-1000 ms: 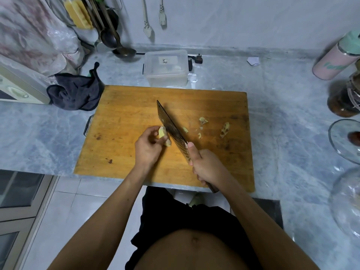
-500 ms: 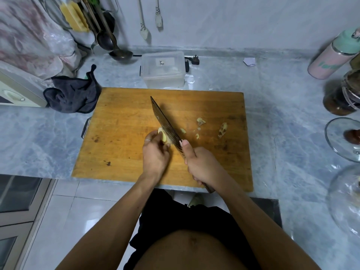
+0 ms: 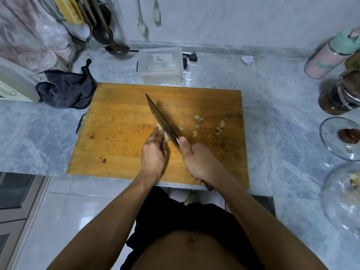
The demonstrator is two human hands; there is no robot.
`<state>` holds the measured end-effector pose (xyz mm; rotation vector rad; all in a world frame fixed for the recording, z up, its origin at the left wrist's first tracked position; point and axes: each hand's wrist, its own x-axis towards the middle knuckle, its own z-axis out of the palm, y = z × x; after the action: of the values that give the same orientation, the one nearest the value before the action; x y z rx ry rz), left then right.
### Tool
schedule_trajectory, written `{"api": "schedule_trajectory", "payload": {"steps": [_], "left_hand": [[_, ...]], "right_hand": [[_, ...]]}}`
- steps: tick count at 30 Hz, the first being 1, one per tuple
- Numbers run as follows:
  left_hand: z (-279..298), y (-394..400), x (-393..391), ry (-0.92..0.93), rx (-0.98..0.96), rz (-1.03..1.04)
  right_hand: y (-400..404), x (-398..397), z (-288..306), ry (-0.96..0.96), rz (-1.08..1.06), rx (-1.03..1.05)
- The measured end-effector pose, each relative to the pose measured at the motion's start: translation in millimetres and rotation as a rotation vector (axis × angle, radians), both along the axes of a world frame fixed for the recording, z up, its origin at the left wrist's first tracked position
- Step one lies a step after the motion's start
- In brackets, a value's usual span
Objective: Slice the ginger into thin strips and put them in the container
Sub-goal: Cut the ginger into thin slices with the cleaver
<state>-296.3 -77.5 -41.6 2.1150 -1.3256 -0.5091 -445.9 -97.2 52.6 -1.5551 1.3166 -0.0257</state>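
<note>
Wooden cutting board (image 3: pixel 120 121), rectangular, amber, stained and scored, lies flat on grey-blue veined marble bench (image 3: pixel 272 106). Left hand (image 3: pixel 153 152), thin ring on one finger, pinches one pale yellow ginger piece (image 3: pixel 165 134) against the board near its centre; grip closed around the piece, fingertips curled beside the blade. Right hand (image 3: pixel 200 162) wraps the handle of one cleaver (image 3: pixel 162 121), thumb laid along the blade's base; grip fully closed. Blade broad, dark, ridged in texture, edge down beside the ginger. Ginger scraps (image 3: pixel 220 128) right of the blade: about five small irregular bits, knobbly, tan-yellow, well apart from each other. One container (image 3: pixel 160 66), translucent plastic, rectangular with rounded corners, small label on top, stands on the bench just behind the board's far edge. One dark grey cloth (image 3: pixel 66 88), crumpled, soft, touches the board's far left corner. One pink bottle (image 3: pixel 329 57) with mint cap leans at far right.
</note>
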Motion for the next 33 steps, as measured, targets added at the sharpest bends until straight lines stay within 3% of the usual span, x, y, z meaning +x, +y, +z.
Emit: {"api": "schedule_trajectory", "payload": {"steps": [33], "left_hand": [[-10.2,-5.2,0.9,-0.004,-0.058,0.007]], "right_hand": [[-2.3,24.6,-24.5,0.02,-0.124,-0.018]]}}
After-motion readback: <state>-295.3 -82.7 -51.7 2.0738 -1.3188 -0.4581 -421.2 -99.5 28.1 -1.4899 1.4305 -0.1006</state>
